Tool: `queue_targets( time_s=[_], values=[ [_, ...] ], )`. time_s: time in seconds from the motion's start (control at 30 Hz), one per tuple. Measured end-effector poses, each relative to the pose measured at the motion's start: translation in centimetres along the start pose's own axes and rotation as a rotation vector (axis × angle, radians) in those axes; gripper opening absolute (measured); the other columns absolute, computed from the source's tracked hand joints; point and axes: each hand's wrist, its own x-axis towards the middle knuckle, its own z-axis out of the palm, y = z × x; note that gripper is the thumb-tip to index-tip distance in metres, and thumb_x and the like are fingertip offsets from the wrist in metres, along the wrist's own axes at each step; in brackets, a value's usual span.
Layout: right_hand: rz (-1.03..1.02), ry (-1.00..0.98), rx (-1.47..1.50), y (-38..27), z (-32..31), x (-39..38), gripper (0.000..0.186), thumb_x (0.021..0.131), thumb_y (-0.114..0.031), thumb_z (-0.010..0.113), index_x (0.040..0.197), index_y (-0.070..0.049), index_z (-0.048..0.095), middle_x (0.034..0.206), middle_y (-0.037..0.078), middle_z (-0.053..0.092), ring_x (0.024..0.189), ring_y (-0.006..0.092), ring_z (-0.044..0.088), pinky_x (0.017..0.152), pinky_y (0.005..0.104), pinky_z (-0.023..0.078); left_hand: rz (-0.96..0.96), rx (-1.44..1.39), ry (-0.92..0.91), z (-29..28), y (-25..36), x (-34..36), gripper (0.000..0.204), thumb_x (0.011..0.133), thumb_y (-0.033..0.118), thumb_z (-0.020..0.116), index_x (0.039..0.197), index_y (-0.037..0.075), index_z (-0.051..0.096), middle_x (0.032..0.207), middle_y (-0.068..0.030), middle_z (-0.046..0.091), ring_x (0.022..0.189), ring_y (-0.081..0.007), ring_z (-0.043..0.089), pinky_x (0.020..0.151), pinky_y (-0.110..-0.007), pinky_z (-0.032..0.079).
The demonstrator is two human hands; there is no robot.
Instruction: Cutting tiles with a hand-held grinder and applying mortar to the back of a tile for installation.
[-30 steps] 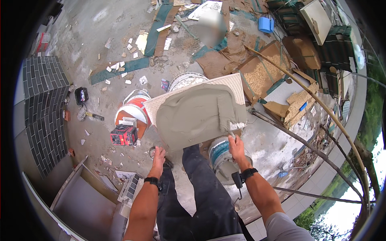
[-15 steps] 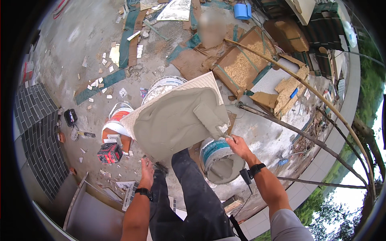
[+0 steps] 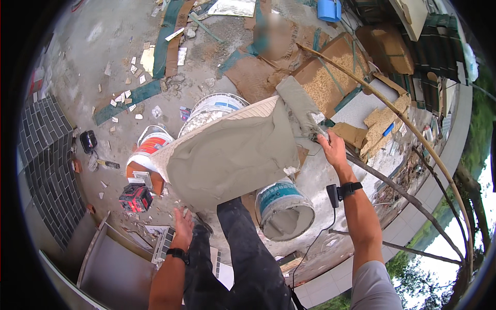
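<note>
A large tile (image 3: 248,112) lies under a thick coat of grey mortar (image 3: 227,160), its pale ribbed edge showing along the far and left sides. My right hand (image 3: 333,149) grips the handle of a trowel (image 3: 300,102), whose blade is smeared with mortar and stands at the tile's far right corner. Near the tile's front left edge, my left hand (image 3: 183,223) holds nothing, fingers apart; it looks clear of the tile. Just right of my legs, a bucket with a teal band (image 3: 281,195) leans over with mortar inside.
Behind the tile stands a white bucket (image 3: 219,103), and left of it a red-and-white bucket (image 3: 155,139). A red-and-black tool (image 3: 135,198) sits at left. Long poles (image 3: 392,181) cross the right side. Cardboard (image 3: 323,77) and tile scraps litter the floor.
My right hand has moved the trowel from the mortar's right part outward to the far right corner. My left hand has shifted slightly down and left, staying off the tile.
</note>
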Motion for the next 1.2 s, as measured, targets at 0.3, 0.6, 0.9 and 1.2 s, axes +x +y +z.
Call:
queue_targets(
  time_s=[0.3,0.6,0.9,1.2],
  values=[
    [-0.174,-0.369,-0.303,-10.1,-4.6,6.7,0.055,0.092,-0.052,0.057,0.093,0.002,0.063,0.084,0.027,0.065,0.089,0.047,0.061,0.078,0.0495,0.048,0.002,0.02,-0.036,0.8,-0.3,0.5,0.096,0.092,0.079,0.023,0.159,0.013,0.001,0.163,-0.0191,0.018,0.151,-0.0338,0.013,0.121,-0.049,0.004],
    [0.425,-0.421,0.754,-11.2,-0.9,-2.3,0.043,0.099,-0.047,0.055,0.081,-0.008,0.052,0.061,0.002,0.052,0.041,0.0102,0.045,0.038,0.0264,0.035,0.031,-0.07,-0.045,-0.7,-0.8,0.6,0.094,0.094,0.075,0.027,0.159,0.011,0.002,0.162,-0.0223,0.015,0.151,-0.0333,0.013,0.12,-0.046,0.017],
    [0.428,-0.663,0.929,-26.3,13.6,-7.8,0.043,0.096,-0.051,0.056,0.084,-0.01,0.052,0.06,0.002,0.05,0.043,0.0115,0.046,0.04,0.0284,0.037,0.046,0.002,-0.161,0.0,-0.3,0.6,0.089,0.095,0.074,0.024,0.16,0.018,0.002,0.163,-0.0203,0.013,0.152,-0.0334,0.009,0.121,-0.047,0.004],
    [0.463,-0.675,0.785,-20.1,9.3,-10.9,0.043,0.097,-0.051,0.054,0.082,-0.011,0.053,0.06,0.003,0.052,0.042,0.0124,0.045,0.039,0.0276,0.035,0.102,0.014,-0.262,-4.3,-1.8,1.8,0.095,0.095,0.074,0.03,0.159,0.009,0.002,0.163,-0.021,0.014,0.153,-0.0323,0.007,0.121,-0.049,0.003]
  ],
)
